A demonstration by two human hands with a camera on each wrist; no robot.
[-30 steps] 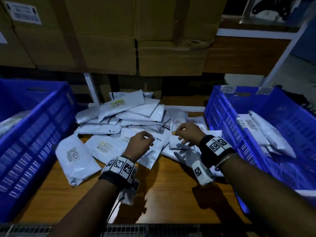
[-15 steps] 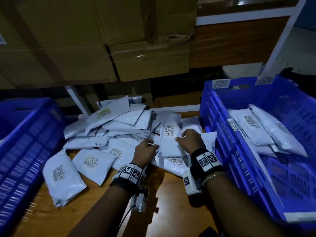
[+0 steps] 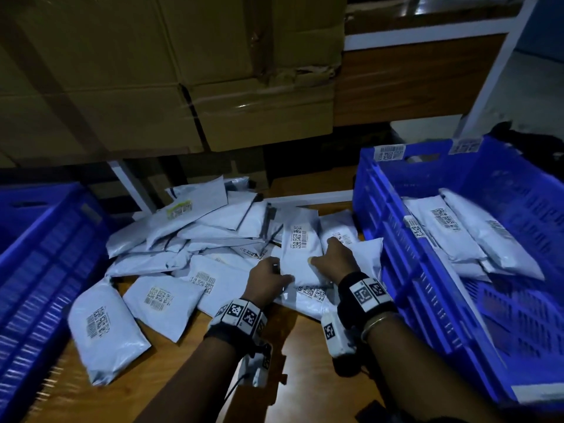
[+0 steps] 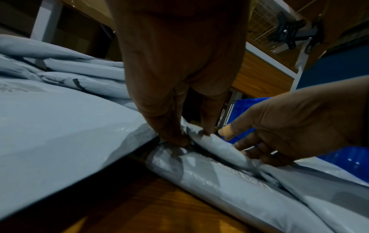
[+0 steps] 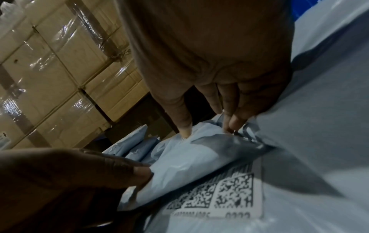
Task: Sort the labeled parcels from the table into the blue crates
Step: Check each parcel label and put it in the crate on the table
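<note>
Where both hands grip: crinkled parcel (image 3: 300,254)

Pale grey-white plastic mailer parcels (image 3: 189,236) lie heaped on the warm orange-brown wood-grain table (image 3: 189,377), each carrying a white label printed with black barcode stripes and speckled square codes; one parcel near the back bears a yellowish label (image 3: 180,208). The two slatted plastic crates, one on the left (image 3: 45,270) and one on the right (image 3: 427,285), are bright blue, the right one with white barcode stickers on its rim. Tan cardboard boxes (image 3: 171,71) behind show glossy clear tape. Black wristbands (image 3: 363,293) carry white squares with black block patterns.
</note>
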